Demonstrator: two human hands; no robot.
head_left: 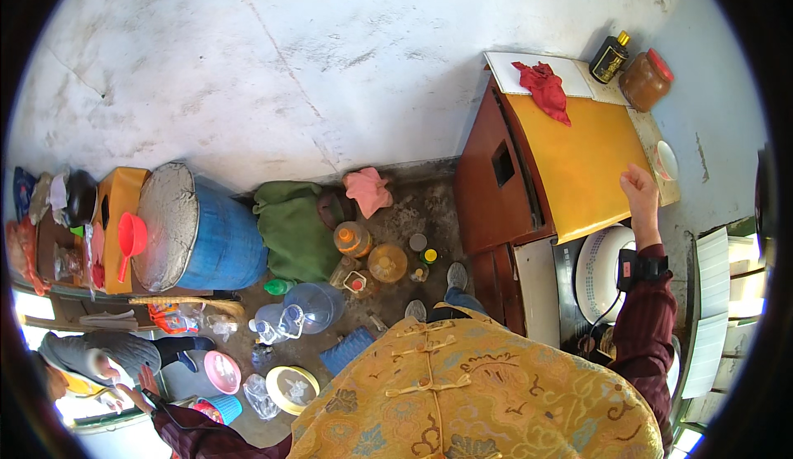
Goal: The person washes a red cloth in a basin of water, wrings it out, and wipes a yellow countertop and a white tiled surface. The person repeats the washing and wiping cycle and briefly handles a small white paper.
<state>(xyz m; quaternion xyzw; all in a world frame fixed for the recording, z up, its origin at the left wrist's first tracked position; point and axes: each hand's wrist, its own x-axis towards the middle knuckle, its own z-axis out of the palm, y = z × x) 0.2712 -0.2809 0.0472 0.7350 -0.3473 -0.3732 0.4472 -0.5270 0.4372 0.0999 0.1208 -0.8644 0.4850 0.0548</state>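
One hand, the right hand [640, 188], is gripping the near edge of the yellow board [578, 161] lying on the brown cabinet [491, 178], fingers curled over it. Two containers are standing behind it (a dark bottle [610, 57] and a jar [645, 80] of brown paste), while the left hand [136, 389] is hanging low, its fingers unclear.

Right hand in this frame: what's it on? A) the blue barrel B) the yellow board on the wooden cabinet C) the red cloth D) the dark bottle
B: the right hand rests on the right edge of the yellow board; the red cloth and dark bottle lie farther off, untouched.
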